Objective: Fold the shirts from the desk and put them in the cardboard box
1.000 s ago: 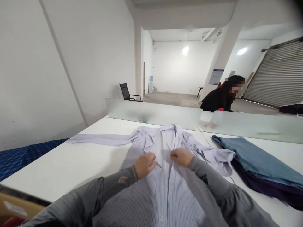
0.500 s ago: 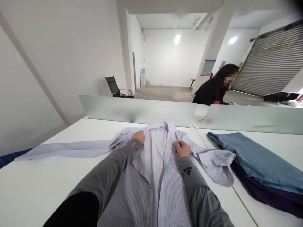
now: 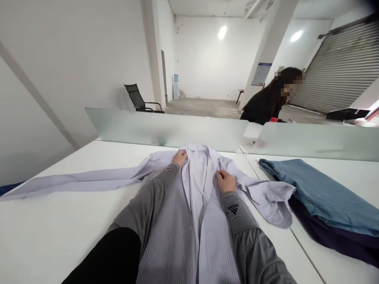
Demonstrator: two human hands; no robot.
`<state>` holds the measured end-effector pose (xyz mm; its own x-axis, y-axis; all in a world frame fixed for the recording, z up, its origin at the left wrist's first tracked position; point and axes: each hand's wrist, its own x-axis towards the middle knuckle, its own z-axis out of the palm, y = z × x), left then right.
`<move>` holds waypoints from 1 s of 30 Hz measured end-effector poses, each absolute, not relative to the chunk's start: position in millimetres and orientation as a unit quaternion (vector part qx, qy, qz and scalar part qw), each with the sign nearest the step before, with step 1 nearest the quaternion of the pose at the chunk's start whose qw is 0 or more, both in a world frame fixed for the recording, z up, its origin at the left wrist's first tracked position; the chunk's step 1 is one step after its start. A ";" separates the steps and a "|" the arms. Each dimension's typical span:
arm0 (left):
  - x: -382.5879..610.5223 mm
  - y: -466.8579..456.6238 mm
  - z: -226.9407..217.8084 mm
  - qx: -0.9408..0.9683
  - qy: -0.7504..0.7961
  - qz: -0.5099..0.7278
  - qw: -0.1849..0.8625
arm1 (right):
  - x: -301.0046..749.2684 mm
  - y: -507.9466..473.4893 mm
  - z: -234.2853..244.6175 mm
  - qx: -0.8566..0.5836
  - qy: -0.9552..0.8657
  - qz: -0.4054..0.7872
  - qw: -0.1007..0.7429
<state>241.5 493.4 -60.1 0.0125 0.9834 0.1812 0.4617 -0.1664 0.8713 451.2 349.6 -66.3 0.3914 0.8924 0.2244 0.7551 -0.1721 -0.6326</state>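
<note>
A pale lilac striped shirt [image 3: 166, 228] lies spread on the white table, front open and collar at the far end. Its left sleeve stretches out flat across the table; the right sleeve lies bunched with the cuff turned toward me. My left hand [image 3: 179, 157] pinches the shirt's front edge close to the collar on the left. On the other side my right hand [image 3: 226, 181] is closed on the right front edge, a little below the collar. Fingertips of both hands are partly hidden.
Folded blue cloth [image 3: 319, 193] lies over dark purple cloth [image 3: 322, 236] at the right. A frosted glass divider [image 3: 171, 128] runs along the table's far edge. Behind it are a person in black [image 3: 263, 102], a black chair [image 3: 137, 98] and a water dispenser [image 3: 175, 86].
My left hand has moved up and inward toward the collar, drawing the left front edge closer to the middle. My right hand has shifted slightly up. The camera view has tilted down a little.
</note>
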 end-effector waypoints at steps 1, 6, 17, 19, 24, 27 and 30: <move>235.7 488.1 -61.2 0.654 0.563 0.412 0.293 | 450.5 349.5 -65.3 -0.762 -0.546 0.093 0.336; 178.1 453.6 -59.7 0.733 0.535 0.364 0.210 | 447.9 347.4 -62.7 -0.765 -0.552 0.095 0.319; 187.4 436.5 -58.1 0.724 0.577 0.318 0.205 | 450.3 425.9 -32.5 -0.818 -0.480 0.198 0.246; 202.6 439.4 -59.5 0.706 0.593 0.320 0.218 | 446.4 436.4 -29.2 -0.824 -0.476 0.170 0.257; 208.8 442.1 -69.6 0.666 0.597 0.365 0.258 | 435.6 447.3 -23.6 -0.801 -0.507 0.112 0.296; 202.5 443.9 -73.9 0.621 0.599 0.422 0.280 | 421.1 456.3 -21.5 -0.769 -0.541 0.141 0.310; 197.5 445.3 -74.4 0.585 0.589 0.469 0.303 | 401.1 461.8 -25.3 -0.723 -0.589 0.178 0.314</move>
